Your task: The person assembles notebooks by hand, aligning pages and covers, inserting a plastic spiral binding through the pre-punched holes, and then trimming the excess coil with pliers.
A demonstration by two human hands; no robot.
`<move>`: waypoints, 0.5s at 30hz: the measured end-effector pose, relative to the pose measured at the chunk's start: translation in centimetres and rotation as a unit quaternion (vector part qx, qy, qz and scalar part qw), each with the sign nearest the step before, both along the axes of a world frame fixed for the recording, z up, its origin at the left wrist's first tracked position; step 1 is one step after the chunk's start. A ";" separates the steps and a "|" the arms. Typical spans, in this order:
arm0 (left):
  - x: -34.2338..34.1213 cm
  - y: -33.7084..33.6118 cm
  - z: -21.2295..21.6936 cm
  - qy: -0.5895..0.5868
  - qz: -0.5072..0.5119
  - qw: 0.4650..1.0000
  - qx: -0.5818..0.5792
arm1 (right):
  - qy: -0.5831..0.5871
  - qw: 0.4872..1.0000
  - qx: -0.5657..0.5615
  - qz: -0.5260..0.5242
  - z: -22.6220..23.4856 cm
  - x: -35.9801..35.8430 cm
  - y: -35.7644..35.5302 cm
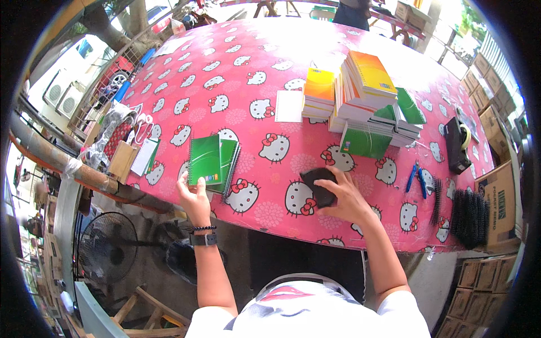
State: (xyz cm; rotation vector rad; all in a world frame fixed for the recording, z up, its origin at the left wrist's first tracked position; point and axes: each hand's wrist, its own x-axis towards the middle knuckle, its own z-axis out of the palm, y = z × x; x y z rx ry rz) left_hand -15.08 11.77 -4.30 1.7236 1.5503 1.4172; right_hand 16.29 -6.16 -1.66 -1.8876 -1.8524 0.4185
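My left hand [194,197] grips the lower edge of a green spiral notebook [204,159], with the thumb on its cover. Beneath and to the right of that notebook, more green spiral notebooks [230,160] lie in a small pile. My right hand [348,198] is over the table's near middle, its fingers and thumb closed around a dark, block-shaped thing [316,187] whose kind I cannot make out. Farther off stand tall stacks of notebooks with orange-yellow covers [369,72]. Green notebooks [366,141] lie in front of and beside those stacks.
A pink cartoon-print cloth [270,186] covers the table. Blue-handled cutters [417,179], a black tape dispenser [455,147] and black spiral binding coils [470,217] lie on the right. Cardboard boxes [499,194] stand beyond them. A fan [110,246] is below left.
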 end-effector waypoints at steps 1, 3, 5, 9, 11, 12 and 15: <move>0.2 0.1 -0.2 -0.011 -0.008 1.000 -0.004 | 0.026 0.999 0.021 -0.017 -0.4 -0.1 0.5; 0.1 0.3 -0.3 -0.031 -0.020 0.999 -0.013 | 0.036 0.995 0.074 -0.055 -1.6 -0.7 1.5; -0.8 0.6 -1.1 -0.002 -0.037 0.999 0.021 | -0.008 0.992 0.115 -0.040 -1.4 -1.7 2.7; -1.7 0.3 -1.5 0.059 -0.016 0.998 0.030 | 0.012 0.969 0.227 -0.101 -1.2 2.9 3.6; -1.0 0.2 -1.4 0.026 0.003 0.999 0.043 | -0.099 0.929 0.294 -0.202 -0.4 6.9 3.9; -0.7 -0.3 -0.9 0.022 0.005 1.000 0.013 | -0.200 0.881 0.335 -0.267 0.2 8.6 4.1; 0.7 -1.1 0.6 0.044 0.000 0.997 0.067 | -0.237 0.883 0.322 -0.246 0.7 12.5 4.1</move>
